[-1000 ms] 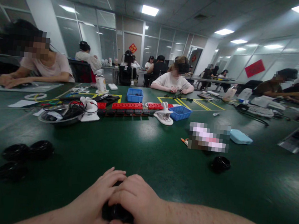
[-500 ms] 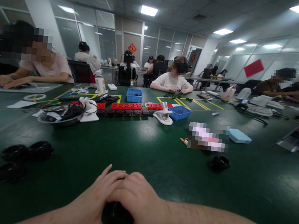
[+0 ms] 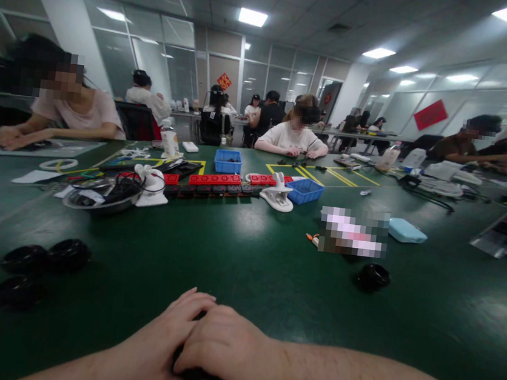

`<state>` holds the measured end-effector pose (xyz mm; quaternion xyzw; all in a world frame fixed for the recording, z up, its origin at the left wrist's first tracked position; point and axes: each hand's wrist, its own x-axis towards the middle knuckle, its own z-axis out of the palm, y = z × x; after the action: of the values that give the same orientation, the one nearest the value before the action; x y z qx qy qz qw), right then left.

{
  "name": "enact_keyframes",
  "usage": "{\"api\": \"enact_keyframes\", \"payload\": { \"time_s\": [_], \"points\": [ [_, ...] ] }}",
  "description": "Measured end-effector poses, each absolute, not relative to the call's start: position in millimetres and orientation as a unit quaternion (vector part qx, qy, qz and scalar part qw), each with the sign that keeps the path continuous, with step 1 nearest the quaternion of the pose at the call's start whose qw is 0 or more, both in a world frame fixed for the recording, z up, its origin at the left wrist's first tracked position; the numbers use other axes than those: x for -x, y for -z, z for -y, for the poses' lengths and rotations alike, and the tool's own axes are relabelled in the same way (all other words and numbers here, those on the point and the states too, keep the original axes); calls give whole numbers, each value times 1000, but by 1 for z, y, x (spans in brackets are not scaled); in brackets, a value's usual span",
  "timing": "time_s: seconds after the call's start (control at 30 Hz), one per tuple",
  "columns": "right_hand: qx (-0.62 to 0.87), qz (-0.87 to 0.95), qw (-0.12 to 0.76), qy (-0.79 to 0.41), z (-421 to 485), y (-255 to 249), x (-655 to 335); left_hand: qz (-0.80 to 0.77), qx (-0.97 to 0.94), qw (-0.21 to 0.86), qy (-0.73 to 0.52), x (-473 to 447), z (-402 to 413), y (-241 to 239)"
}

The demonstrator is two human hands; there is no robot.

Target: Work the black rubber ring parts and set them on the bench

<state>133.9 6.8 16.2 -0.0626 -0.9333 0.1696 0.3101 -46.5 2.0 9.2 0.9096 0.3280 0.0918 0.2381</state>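
Note:
Low in the middle of the head view, both my hands close around a glossy black round part point(image 3: 203, 378), its exact kind hidden by the fingers. My left hand point(image 3: 167, 339) lies along its left side, with fingers pressed together over the far edge. Across the top curls my right hand point(image 3: 224, 348), touching the left fingers, its thumb low on the near side. Three similar black ring-shaped parts point(image 3: 26, 258) rest on the green table point(image 3: 245, 262) to the left. Another black ring point(image 3: 373, 277) sits by itself to the right.
Red-and-black power strips point(image 3: 215, 179), white clip stands point(image 3: 277, 194), blue trays point(image 3: 304, 191) and a bowl of cables point(image 3: 101, 194) line the table's middle. A light-blue case point(image 3: 407, 230) lies at right. Across the table a person point(image 3: 294, 136) works; others sit around.
My hands have shifted slightly down and toward me. The right fingers and thumb have moved over the black part, so less of it shows. The loose rings stay put.

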Motion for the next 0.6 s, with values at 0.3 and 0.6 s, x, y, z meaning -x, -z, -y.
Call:
{"api": "enact_keyframes", "payload": {
  "time_s": [0.3, 0.6],
  "points": [
    [102, 922, 344, -148, -5, -21, -136, -313, -909, 255, -104, 46, -3, -13],
    [246, 920, 269, -144, -2, -19, -134, -353, -906, 178, -150, 44, 3, -10]
  ]
}}
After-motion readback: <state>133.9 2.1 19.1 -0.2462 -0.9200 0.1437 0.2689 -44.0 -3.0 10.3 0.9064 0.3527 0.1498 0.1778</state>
